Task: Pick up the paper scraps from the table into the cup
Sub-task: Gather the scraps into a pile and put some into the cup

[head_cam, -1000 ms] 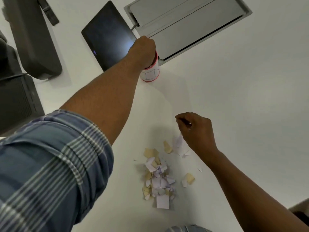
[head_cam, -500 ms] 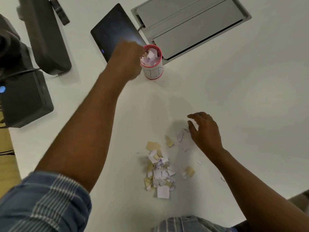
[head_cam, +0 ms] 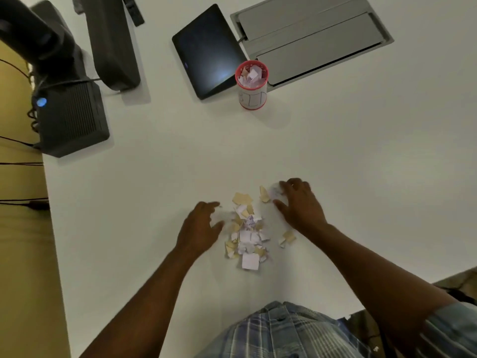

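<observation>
Head view: a heap of torn paper scraps [head_cam: 247, 233], white and tan, lies at lower centre of the frame on the white bench [head_cam: 361, 156], with a few strays just beside it toward the right. The left hand [head_cam: 200, 228] sits at the heap's left edge, its grip spread and loosely curved, holding nothing. The right hand [head_cam: 300, 204] is at the upper right of the heap, fingers [head_cam: 284, 187] spread over the outlying bits; whether any scrap is pinched I cannot tell. The scraps look weightless, limp and easily scattered, so raking them together and pinching a bunch from the sides should work best. The red-rimmed cup [head_cam: 252, 85], already piled with paper, stands well apart at upper centre, beside a dark tablet [head_cam: 206, 51] and a grey recessed panel [head_cam: 315, 34]. Black equipment [head_cam: 69, 115] occupies the upper left.
</observation>
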Demonstrator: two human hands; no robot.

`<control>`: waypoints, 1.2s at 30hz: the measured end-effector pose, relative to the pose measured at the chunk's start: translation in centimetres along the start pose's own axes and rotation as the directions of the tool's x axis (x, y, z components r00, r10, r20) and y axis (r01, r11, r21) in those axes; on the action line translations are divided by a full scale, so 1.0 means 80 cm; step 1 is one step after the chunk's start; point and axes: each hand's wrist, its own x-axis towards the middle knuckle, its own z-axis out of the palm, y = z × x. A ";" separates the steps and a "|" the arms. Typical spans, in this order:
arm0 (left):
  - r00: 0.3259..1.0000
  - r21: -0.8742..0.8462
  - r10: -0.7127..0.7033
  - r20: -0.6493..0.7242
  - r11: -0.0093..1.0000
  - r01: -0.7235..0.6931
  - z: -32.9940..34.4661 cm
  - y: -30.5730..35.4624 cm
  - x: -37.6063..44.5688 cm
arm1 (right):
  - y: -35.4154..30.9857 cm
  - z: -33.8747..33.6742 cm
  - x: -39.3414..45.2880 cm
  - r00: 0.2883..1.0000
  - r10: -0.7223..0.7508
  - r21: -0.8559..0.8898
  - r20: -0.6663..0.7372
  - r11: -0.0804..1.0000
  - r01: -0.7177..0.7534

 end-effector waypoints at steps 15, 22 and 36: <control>0.997 0.064 -0.023 0.070 0.998 0.018 0.066 0.037 -0.038 | -0.065 0.054 -0.078 0.965 -0.097 -0.082 0.242 0.989 0.120; 0.998 -0.120 -0.009 -0.059 0.993 0.002 0.040 0.028 -0.025 | -0.068 0.039 -0.063 0.958 -0.198 -0.160 0.209 0.959 0.233; 0.963 -0.632 -0.270 -0.010 0.748 0.203 -0.042 0.015 0.037 | -0.040 -0.080 0.024 0.990 -0.137 0.207 0.017 0.970 0.130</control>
